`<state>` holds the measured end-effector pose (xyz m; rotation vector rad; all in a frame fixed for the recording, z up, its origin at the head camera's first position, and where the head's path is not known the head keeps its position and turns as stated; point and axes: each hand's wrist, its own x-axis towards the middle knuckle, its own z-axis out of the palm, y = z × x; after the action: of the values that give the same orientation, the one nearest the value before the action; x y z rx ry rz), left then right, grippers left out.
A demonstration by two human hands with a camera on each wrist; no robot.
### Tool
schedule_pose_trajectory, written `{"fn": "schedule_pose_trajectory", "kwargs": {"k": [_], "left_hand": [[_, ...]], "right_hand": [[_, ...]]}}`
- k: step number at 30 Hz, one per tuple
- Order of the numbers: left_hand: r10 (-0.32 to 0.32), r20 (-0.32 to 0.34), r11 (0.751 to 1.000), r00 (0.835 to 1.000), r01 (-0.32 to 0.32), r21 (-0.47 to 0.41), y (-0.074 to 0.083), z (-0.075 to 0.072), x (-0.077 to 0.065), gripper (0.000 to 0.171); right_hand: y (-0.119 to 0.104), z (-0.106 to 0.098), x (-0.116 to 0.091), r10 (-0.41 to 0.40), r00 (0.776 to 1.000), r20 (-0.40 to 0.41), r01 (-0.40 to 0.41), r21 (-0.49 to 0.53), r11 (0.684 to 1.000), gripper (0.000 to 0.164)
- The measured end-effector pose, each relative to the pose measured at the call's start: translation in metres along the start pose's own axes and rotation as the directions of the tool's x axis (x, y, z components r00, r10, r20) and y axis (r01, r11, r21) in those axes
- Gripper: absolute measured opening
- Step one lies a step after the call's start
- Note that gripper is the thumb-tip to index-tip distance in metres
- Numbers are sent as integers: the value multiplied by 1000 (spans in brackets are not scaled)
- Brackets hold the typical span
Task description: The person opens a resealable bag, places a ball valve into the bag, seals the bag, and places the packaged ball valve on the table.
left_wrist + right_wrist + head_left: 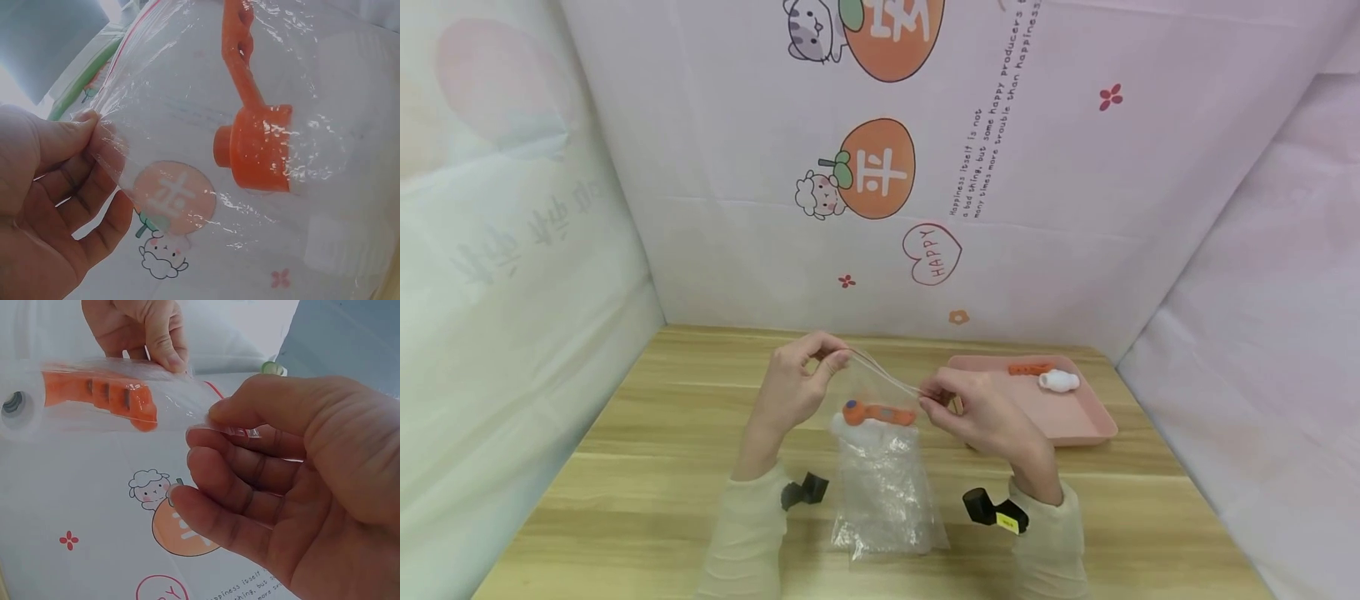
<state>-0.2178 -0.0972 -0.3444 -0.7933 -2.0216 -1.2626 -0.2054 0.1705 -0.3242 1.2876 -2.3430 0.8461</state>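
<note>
A clear zip bag [175, 125] with a red line along its mouth hangs between my two hands. My left hand [797, 375] pinches one end of the mouth between thumb and fingertips. At the other end, the thumb and index finger of my right hand [981, 408] pinch the edge, its remaining fingers loosely bent. Inside the bag lies an orange plastic piece [887, 413] with a row of holes and a round head, seen through the film in both wrist views. A white part with a round opening [22, 406] sits beside it at the bag's bottom.
Flat clear bags [887, 500] lie on the wooden table [647, 467] below my hands. To the right, partly behind my right hand, a pink tray [1086, 425] holds an orange piece [1030, 368] and a white piece [1058, 381]. Printed cloth walls [737, 267] enclose the table.
</note>
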Motion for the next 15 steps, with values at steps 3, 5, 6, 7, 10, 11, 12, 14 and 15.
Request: {"fn": "schedule_pose_trajectory", "kwargs": {"k": [3, 5, 6, 7, 10, 11, 12, 14, 15], "left_hand": [[-6, -4, 1000, 1000, 6, 4, -1, 1, 0, 3], [-2, -9, 1000, 1000, 2, 5, -2, 1, 0, 3], [0, -14, 1000, 1000, 0, 7, -2, 1, 0, 3], [3, -17, 1000, 1000, -3, 8, -2, 1, 0, 3], [9, -28, 1000, 1000, -8, 9, -2, 0, 1, 4], [7, -29, 1000, 1000, -6, 9, -2, 0, 1, 5], [7, -30, 1000, 1000, -7, 9, -2, 0, 1, 5], [8, -30, 1000, 1000, -8, 6, -2, 0, 1, 5], [10, -30, 1000, 1000, -9, 7, -2, 0, 1, 5]], "right_hand": [[2, -1, -3, 17, 1000, 1, -17, 15, 1000, 14], [3, -2, -3, 22, 1000, 1, -22, 31, 999, 13], [4, -3, -4, 23, 1000, 1, -23, 37, 999, 13], [5, -3, -4, 23, 1000, 0, -22, 42, 999, 13], [6, -4, -4, 20, 1000, -7, -20, 50, 999, 12], [6, -4, -4, 20, 1000, -7, -20, 48, 999, 12], [6, -4, -4, 19, 1000, -7, -19, 49, 999, 12], [6, -5, -4, 21, 1000, -10, -20, 50, 999, 11], [6, -5, -5, 20, 1000, -12, -19, 49, 999, 11]]}}
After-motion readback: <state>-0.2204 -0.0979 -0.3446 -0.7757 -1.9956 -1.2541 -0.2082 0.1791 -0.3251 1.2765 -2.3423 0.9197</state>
